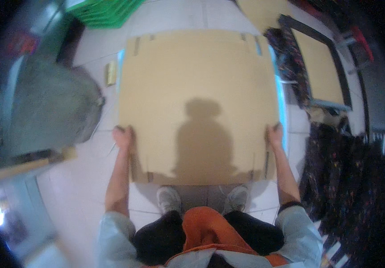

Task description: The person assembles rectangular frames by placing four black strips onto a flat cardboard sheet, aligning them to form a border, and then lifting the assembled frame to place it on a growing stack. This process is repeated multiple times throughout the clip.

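A large, flat brown cardboard sheet [161,85] lies in front of me, with short dark slots near its corners. My left hand [123,137] is closed on its left edge, toward the near end. On the opposite edge, at about the same height, my right hand [274,135] grips the cardboard too. The fingertips of both hands are partly hidden at the edge. A bright blue strip [282,105] shows from under the right side, and a smaller bit of blue peeks out at the upper left. My shadow falls across the sheet's near half.
Pale floor tiles [83,192] surround the cardboard. At left stands a bulky grey-green shape [58,107]; a small tan block or roll [111,73] lies beside the sheet. Green ridged material [107,11] is at the back. A dark-framed panel [320,67] and dark speckled piles [344,178] line the right.
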The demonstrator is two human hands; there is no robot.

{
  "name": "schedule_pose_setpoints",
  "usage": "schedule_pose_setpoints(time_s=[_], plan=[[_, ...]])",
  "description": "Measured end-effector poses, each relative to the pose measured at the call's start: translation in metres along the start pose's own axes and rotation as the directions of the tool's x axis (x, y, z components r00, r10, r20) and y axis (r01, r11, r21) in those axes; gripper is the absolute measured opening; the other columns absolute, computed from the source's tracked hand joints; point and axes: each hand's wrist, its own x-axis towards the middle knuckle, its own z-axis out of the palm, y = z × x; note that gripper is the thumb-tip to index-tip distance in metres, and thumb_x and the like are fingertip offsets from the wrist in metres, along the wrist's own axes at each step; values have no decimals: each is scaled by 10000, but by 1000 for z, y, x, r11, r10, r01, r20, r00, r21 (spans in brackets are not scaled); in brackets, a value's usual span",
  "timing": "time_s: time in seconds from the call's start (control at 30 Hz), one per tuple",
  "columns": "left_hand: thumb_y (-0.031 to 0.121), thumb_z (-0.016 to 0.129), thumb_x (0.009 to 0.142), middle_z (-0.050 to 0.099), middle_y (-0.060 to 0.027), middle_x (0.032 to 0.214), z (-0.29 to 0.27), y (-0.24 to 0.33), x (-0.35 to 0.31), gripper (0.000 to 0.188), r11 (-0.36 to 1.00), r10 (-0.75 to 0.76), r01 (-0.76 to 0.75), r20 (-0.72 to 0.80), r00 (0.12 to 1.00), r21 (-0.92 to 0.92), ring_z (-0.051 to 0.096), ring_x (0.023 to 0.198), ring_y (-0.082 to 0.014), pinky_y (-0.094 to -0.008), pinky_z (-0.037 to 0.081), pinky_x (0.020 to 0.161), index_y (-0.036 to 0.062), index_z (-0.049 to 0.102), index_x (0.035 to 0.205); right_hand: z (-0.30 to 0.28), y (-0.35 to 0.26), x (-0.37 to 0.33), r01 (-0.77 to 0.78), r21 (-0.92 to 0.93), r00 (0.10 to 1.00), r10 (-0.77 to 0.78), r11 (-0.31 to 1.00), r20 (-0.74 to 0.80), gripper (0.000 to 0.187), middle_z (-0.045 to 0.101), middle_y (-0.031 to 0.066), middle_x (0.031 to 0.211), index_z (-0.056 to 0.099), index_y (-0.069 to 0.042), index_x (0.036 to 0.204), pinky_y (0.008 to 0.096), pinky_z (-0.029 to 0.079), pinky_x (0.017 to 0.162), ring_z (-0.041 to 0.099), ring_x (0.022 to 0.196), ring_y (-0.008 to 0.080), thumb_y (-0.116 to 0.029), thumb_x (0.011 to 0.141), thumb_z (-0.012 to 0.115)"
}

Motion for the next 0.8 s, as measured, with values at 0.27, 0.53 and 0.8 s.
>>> schedule_pose_setpoints(time_s=[0.27, 0.53, 0.8], plan=[[233, 633, 700, 615, -201, 750, -21, -18, -9, 344, 989, 139, -143, -115, 983, -22, 595, 715, -309, -369, 461, 677, -75, 579, 842, 14, 11, 6, -231, 94, 924, 188, 968, 333, 651, 461, 208, 1188, 307, 88, 1265, 343, 392, 901, 468, 1076, 274, -288, 811, 583], [241, 631, 677, 598, -233, 783, -47, -18, 2, 354, 950, -199, 222, 123, 972, -219, 599, 768, -314, -395, 460, 645, -74, 556, 818, 17, -2, 3, -107, 315, 960, 15, 943, 279, 225, 539, 29, 820, 546, -32, 969, 265, 435, 623, 508, 745, 119, -221, 847, 536], [292, 665, 744, 578, -136, 1036, -116, 40, -27, 502, 753, -104, 408, 519, 848, -517, 565, 842, -208, -329, 463, 719, -42, 493, 1076, 22, -91, -14, -177, 377, 879, -27, 909, 477, 531, 394, 162, 1316, 340, 7, 1290, 337, 304, 996, 382, 1212, 259, -215, 846, 529]])
